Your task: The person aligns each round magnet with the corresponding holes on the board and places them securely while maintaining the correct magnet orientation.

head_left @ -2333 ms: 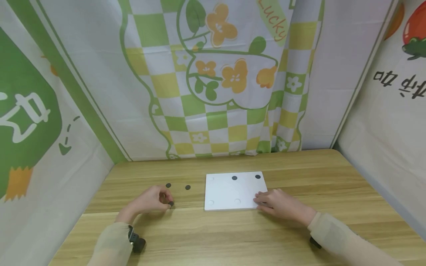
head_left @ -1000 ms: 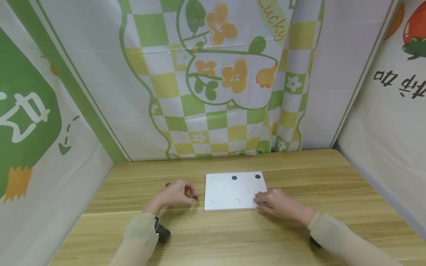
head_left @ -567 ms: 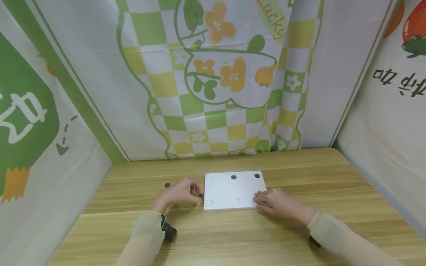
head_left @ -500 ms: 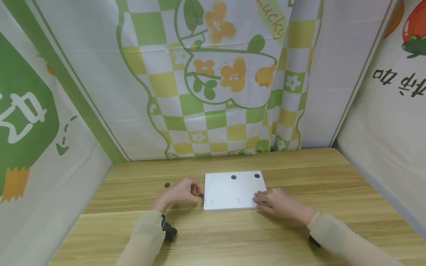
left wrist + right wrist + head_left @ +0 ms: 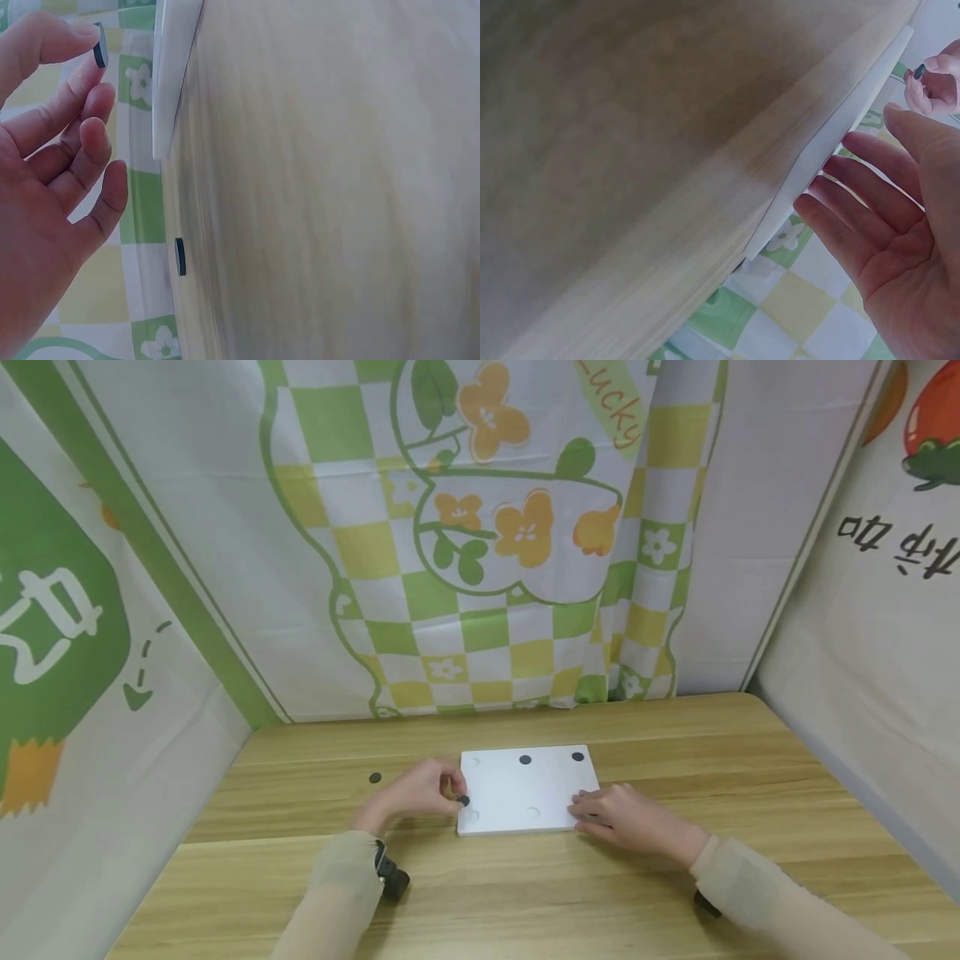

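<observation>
My left hand (image 5: 422,789) pinches a small thin black disc (image 5: 100,45) between thumb and index finger, the other fingers loosely bent. It holds the disc on edge, just above the left side of a white rectangular board (image 5: 498,789). Shallow round recesses show at the board's back-left, front-left (image 5: 472,816) and front-middle (image 5: 532,812). Two black discs lie on the back row, one in the middle (image 5: 525,760) and one at the right corner (image 5: 577,757). My right hand (image 5: 633,821) rests its fairly straight fingertips on the board's right side, hiding the front-right corner.
One loose black disc (image 5: 375,777) lies on the wooden table (image 5: 480,893), left of the board and behind my left wrist. A green and yellow checked cloth (image 5: 487,635) hangs at the table's back edge. Printed white cloth walls (image 5: 847,635) stand on both sides.
My left hand has carried the pinched disc rightward from the table's left part to the board's left edge. Another disc, seen earlier left of the board, no longer shows. The right hand stays put.
</observation>
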Tool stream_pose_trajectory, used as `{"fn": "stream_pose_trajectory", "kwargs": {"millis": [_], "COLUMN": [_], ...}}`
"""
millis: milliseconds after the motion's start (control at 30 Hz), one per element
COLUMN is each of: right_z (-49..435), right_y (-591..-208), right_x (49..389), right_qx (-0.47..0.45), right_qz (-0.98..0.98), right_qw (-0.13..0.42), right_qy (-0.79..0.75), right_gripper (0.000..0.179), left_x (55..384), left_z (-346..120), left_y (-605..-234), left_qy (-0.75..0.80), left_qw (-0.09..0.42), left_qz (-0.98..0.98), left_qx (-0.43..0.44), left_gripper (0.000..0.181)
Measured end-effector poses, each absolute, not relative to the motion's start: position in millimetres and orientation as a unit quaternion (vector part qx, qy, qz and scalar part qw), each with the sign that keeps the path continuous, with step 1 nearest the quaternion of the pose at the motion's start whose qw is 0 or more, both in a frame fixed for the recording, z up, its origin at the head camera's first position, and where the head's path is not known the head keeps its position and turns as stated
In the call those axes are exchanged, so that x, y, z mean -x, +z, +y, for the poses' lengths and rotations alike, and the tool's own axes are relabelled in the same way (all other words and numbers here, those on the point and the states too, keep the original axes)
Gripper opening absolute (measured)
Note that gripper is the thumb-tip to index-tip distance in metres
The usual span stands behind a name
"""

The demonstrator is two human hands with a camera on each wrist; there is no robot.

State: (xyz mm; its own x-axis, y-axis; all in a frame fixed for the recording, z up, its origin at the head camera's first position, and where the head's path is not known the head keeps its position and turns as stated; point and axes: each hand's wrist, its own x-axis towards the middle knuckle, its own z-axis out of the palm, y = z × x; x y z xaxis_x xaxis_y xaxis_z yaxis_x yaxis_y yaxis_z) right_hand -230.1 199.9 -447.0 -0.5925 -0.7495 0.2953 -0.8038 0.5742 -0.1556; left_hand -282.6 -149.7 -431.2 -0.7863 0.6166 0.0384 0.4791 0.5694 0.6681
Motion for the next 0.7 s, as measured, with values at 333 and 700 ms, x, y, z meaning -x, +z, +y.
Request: {"fn": "stream_pose_trajectory", "kwargs": {"millis": [333,700], "right_z": [200.4,199.9], "right_y": [-447.2,-446.6], "right_x": [230.2,230.3], "right_qx": [-0.435,-0.435], "right_qz": [-0.885,-0.886], "right_qw": [0.094,0.089], "right_qy": [0.134,0.136], "right_gripper": [0.022,0.022], "left_x": [285.8,288.1], "left_z": [-138.9,-126.3], "left_y": [-433.5,-434.1], "left_qy": [0.345,0.334], "left_qw": [0.099,0.080], "left_qz": [0.879,0.876], "left_qx": [-0.314,-0.339], "left_gripper": [0.015,0.014]}}
